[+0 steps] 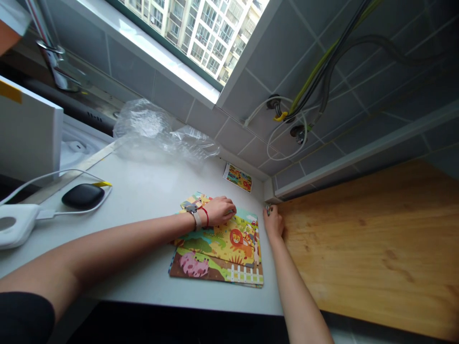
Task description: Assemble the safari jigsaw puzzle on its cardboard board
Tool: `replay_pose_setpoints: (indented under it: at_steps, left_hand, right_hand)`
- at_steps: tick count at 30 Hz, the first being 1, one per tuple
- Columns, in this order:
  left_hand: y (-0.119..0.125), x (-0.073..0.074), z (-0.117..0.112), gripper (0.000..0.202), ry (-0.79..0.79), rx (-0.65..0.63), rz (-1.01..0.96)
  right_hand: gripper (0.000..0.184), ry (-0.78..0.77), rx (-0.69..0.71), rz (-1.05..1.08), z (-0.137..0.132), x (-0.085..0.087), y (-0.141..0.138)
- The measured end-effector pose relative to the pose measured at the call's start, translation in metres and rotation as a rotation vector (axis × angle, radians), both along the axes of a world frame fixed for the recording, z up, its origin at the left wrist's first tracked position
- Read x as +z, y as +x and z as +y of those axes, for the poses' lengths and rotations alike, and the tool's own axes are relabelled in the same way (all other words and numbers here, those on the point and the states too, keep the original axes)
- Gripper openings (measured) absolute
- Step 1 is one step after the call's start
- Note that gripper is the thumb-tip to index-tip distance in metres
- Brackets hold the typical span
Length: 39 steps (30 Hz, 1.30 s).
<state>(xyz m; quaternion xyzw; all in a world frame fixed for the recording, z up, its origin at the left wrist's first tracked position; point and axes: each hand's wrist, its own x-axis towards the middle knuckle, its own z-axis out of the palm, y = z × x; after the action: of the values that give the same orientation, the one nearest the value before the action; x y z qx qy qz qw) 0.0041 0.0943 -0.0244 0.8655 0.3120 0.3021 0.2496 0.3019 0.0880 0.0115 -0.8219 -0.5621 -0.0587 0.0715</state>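
White stone surface (143, 191) runs under a tiled wall, and a cartoon jungle jigsaw puzzle (215, 253) lies on it at six o'clock, its printed lion facing up. The left hand (220, 211) rests palm down on the puzzle's upper part, fingers lightly curled; whether it grips anything, I cannot tell. A wristwatch (195, 217) and a red string (205, 216) circle that wrist. The right hand (273, 222) sits at the puzzle's right edge, fingers narrowly together around a small patterned bit (268, 209), too small to identify.

Just beyond the puzzle at twelve o'clock, a small picture card (238, 177) lies against the wall. A wooden board (358, 248) sits at three o'clock, beside the right hand. At nine o'clock are a black oval pouch (83, 196) and a white power adapter (16, 224) with its cable. Crumpled clear plastic wrap (161, 136) lies at ten o'clock, before a white box (25, 129). Farther off, a faucet (53, 62), a window (193, 33) and bundled hoses (322, 81) show.
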Motion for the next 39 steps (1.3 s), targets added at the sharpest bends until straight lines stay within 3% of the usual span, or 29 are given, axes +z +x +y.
replay_pose_setpoints:
  at_steps: [5,11,17,21,25,27,29,32,39]
  left_hand:
    - [-0.001,0.003,0.0,0.023,-0.025,-0.005,0.011]
    - [-0.002,0.005,0.0,0.024,-0.072,-0.012,0.021]
    - [-0.004,0.01,0.0,0.022,-0.099,-0.033,0.029]
    - [-0.006,0.014,-0.001,0.024,-0.106,-0.025,0.044]
    - [-0.006,0.016,-0.001,0.027,-0.121,-0.02,0.054]
    - [-0.006,0.016,-0.001,0.026,-0.13,-0.023,0.052]
    - [-0.006,0.016,0.0,0.025,-0.137,-0.023,0.047]
    - [-0.005,0.014,0.0,0.023,-0.142,-0.023,0.026]
    - [-0.004,0.008,0.001,0.02,-0.125,-0.037,-0.021]
  right_hand:
    - [0.026,0.039,0.072,0.004,0.007,-0.01,0.005]
    - [0.032,0.099,0.049,0.042,0.009,-0.017,0.011]
    - [0.036,0.155,0.004,0.111,0.008,-0.016,0.01]
    - [0.037,0.144,0.073,0.199,-0.003,-0.008,0.001]
    - [0.028,-0.031,0.298,0.35,-0.027,0.009,-0.011]
    - [0.022,-0.199,0.433,0.43,-0.04,0.021,-0.015]
    - [0.029,-0.415,0.536,0.46,-0.05,0.032,-0.018]
    - [0.045,-0.529,0.512,0.397,-0.054,0.043,-0.022]
    - [0.047,-0.62,0.475,0.379,-0.033,0.042,-0.031]
